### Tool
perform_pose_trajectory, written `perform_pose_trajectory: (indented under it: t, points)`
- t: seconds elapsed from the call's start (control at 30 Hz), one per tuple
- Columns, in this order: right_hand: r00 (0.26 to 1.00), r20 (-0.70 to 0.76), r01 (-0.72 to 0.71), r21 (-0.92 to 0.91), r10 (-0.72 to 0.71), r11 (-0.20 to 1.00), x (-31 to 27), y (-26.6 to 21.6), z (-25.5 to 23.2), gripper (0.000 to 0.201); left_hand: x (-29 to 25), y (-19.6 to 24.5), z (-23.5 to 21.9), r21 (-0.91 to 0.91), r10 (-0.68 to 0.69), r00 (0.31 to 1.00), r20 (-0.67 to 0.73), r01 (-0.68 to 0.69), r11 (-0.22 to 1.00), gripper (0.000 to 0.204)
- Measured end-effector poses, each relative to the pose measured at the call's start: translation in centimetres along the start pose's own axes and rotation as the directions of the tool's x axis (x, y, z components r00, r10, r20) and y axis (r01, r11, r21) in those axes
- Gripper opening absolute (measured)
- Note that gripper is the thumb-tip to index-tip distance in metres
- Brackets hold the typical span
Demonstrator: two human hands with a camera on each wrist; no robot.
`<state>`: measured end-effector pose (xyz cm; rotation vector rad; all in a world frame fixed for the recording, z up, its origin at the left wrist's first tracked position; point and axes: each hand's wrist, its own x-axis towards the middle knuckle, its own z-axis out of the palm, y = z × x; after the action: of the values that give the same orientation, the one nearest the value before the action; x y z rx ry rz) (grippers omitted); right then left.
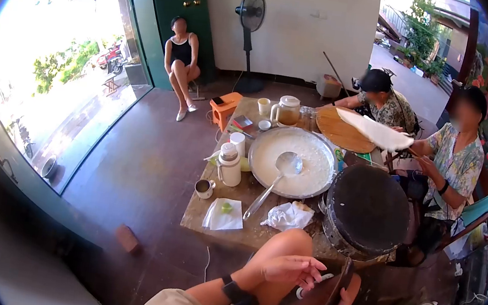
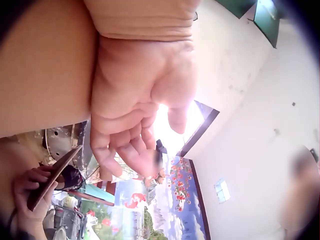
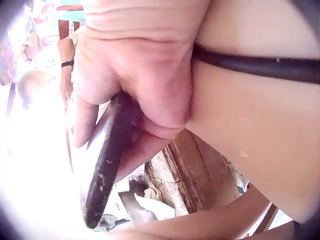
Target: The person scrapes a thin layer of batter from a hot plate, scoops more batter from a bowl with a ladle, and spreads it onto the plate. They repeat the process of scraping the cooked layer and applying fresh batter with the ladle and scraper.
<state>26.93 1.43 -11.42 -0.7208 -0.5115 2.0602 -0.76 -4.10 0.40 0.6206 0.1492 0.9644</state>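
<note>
My right hand (image 1: pixel 348 296) grips a dark, flat scraper (image 1: pixel 338 288) beside my knee, its blade pointing up. In the right wrist view the thumb and fingers lie on either side of the scraper (image 3: pixel 104 167), and pale specks show on its edge. My left hand (image 1: pixel 291 270) hovers over my thigh with relaxed, slightly bent fingers and holds nothing. Just past my knees stands a round black griddle (image 1: pixel 369 203) on a metal drum. Left of it, a wide metal basin (image 1: pixel 250 159) of white batter has a large ladle (image 1: pixel 289 164) lying in it.
A crumpled white cloth (image 1: pixel 288 216), a napkin (image 1: pixel 224 221) with a green lump, a metal cup (image 1: pixel 204 189) and a white flask (image 1: pixel 229 169) stand on the table. Two people sit at the right by a round board (image 1: pixel 342 136); one holds a thin white sheet (image 1: pixel 376 131).
</note>
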Motion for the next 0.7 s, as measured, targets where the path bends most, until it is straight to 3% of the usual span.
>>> perform_pose_trajectory:
  t: [0.27,0.37,0.43,0.57,0.67,0.7]
  points:
    - [0.999,0.006,-0.043,-0.011,0.043,0.999,0.5,0.2,0.6,0.046,-0.4,0.1,-0.4,-0.042,0.037,0.999,0.039,-0.036,0.998,0.049]
    - [0.993,-0.101,-0.066,-0.130,0.053,0.989,0.8,0.1,0.0,0.044,-0.4,0.4,-0.4,-0.061,0.025,0.999,0.048,-0.022,0.998,0.051]
    - [0.979,-0.179,-0.120,-0.113,0.099,0.986,0.8,0.1,-0.9,0.041,-0.4,0.7,-0.1,-0.039,-0.001,1.000,0.019,0.002,0.999,0.053]
    - [0.983,-0.110,-0.145,0.009,0.145,0.989,1.1,0.5,-2.5,0.035,-0.4,0.5,-0.4,-0.018,0.001,1.000,0.004,-0.001,1.000,0.053]
    - [0.991,-0.052,-0.122,-0.035,0.120,0.992,0.2,-0.6,0.7,0.036,-0.1,0.1,-0.5,0.007,0.001,1.000,0.002,-0.001,1.000,0.053]
    - [0.987,-0.102,-0.127,0.010,0.128,0.992,0.3,-0.5,0.8,0.036,0.1,0.0,-0.6,0.005,-0.004,1.000,0.010,0.004,1.000,0.053]
